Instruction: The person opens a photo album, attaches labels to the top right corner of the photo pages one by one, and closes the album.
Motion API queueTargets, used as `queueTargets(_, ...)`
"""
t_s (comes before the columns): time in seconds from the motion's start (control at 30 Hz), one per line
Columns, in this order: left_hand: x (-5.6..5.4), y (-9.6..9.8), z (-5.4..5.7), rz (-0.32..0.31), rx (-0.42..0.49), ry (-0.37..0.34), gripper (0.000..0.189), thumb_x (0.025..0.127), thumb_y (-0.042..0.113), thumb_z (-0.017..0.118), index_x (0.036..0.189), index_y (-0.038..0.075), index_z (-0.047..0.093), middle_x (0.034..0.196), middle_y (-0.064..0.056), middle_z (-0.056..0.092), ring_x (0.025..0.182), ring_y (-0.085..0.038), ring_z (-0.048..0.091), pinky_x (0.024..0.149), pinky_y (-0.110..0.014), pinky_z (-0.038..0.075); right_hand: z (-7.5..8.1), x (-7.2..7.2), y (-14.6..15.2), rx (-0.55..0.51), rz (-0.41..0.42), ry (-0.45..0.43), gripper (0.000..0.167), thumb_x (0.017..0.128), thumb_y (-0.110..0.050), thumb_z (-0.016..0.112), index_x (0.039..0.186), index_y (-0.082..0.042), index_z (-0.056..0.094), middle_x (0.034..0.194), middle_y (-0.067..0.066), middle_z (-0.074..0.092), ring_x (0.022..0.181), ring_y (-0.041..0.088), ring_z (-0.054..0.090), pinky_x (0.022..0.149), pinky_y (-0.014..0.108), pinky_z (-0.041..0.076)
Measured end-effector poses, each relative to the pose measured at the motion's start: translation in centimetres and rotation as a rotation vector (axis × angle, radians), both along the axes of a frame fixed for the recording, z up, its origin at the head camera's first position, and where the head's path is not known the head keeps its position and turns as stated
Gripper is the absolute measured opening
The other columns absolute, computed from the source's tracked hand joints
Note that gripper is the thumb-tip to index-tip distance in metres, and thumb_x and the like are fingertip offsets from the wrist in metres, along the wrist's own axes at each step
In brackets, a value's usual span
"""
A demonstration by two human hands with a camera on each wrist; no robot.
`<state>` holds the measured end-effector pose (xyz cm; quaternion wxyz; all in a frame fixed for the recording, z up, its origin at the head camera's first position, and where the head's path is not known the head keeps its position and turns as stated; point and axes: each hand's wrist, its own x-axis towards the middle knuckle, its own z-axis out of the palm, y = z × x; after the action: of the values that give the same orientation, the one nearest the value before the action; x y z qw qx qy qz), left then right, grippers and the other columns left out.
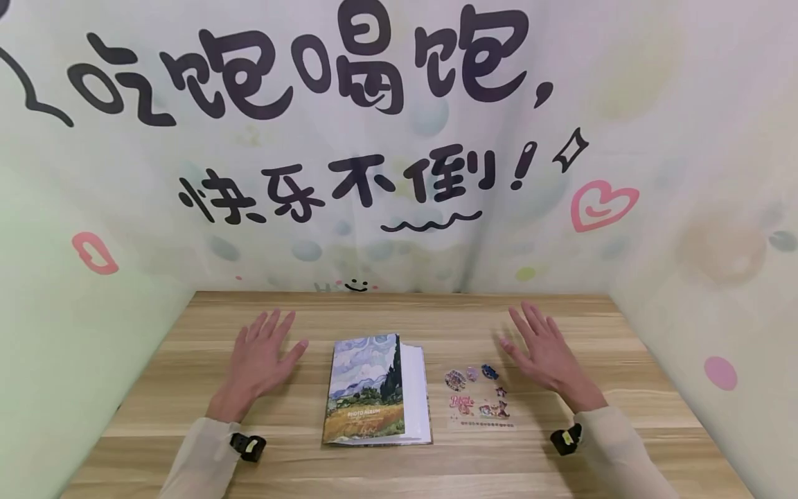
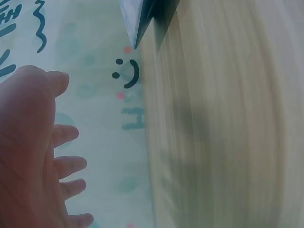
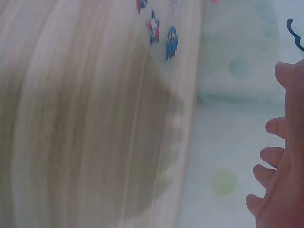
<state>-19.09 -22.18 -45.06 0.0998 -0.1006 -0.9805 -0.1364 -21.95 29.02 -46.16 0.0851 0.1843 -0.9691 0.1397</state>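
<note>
A photo album [image 1: 364,395] with a painted landscape cover lies on the wooden table, its front cover slightly lifted so white pages show along the right side. To its right is a clear sticker sheet [image 1: 480,409] with several small colourful stickers, some of them also at the top of the right wrist view. My left hand [image 1: 264,360] is held out left of the album, fingers spread, holding nothing. On the other side my right hand [image 1: 548,353] is likewise spread and bare, just right of the sticker sheet. In the left wrist view a corner of the album [image 2: 135,21] shows at the top.
The wood-grain table [image 1: 467,471] reaches back to a pale wall hanging [image 1: 374,256] with black lettering and pink hearts. Similar pale walls stand at left and right. Each wrist wears a black strap device, the left one [image 1: 249,447] and the right one [image 1: 566,439].
</note>
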Motion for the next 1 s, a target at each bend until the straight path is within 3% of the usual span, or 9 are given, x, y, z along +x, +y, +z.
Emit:
queueTargets(0.3, 0.0, 0.8, -0.7, 0.0, 0.056, -0.014, 0.067, 0.101, 0.047, 0.046, 0.152, 0.003, 0.036, 0.153, -0.029, 0.035, 0.14, -0.051, 0.031, 0.11, -0.069, 0.026, -0.3, 0.0, -1.6, 0.009, 0.052, 0.054, 0.071, 0.097, -0.036, 0.058, 0.152, 0.002, 0.033, 0.159, 0.028, 0.023, 0.145, 0.045, 0.024, 0.115, 0.064, 0.019)
queueTargets(0.57, -0.2, 1.4, -0.8, -0.013, 0.113, -0.003, 0.066, 0.101, 0.044, 0.05, 0.15, 0.002, 0.038, 0.15, -0.029, 0.04, 0.135, -0.05, 0.039, 0.106, -0.067, 0.033, -0.5, -0.1, -3.0, -0.011, 0.078, 0.0, 0.075, 0.097, -0.039, 0.059, 0.153, 0.001, 0.029, 0.161, 0.027, 0.018, 0.147, 0.045, 0.021, 0.117, 0.062, 0.015)
queueTargets(0.83, -0.3, 2.1, -0.7, 0.008, 0.24, -0.109, 0.07, 0.101, 0.051, 0.046, 0.153, 0.005, 0.035, 0.152, -0.026, 0.039, 0.137, -0.048, 0.036, 0.108, -0.067, 0.031, -0.6, 0.0, -4.4, -0.026, 0.139, 0.038, 0.076, 0.095, -0.034, 0.064, 0.151, 0.004, 0.031, 0.158, 0.029, 0.023, 0.145, 0.044, 0.027, 0.115, 0.063, 0.021)
queueTargets(1.0, -0.4, 2.8, -0.6, -0.012, 0.319, -0.165, 0.07, 0.101, 0.05, 0.048, 0.153, 0.005, 0.034, 0.152, -0.025, 0.04, 0.137, -0.049, 0.036, 0.11, -0.065, 0.03, -0.7, 0.0, -5.3, -0.028, 0.171, 0.022, 0.077, 0.094, -0.033, 0.065, 0.151, 0.006, 0.03, 0.159, 0.027, 0.024, 0.144, 0.044, 0.027, 0.116, 0.062, 0.021)
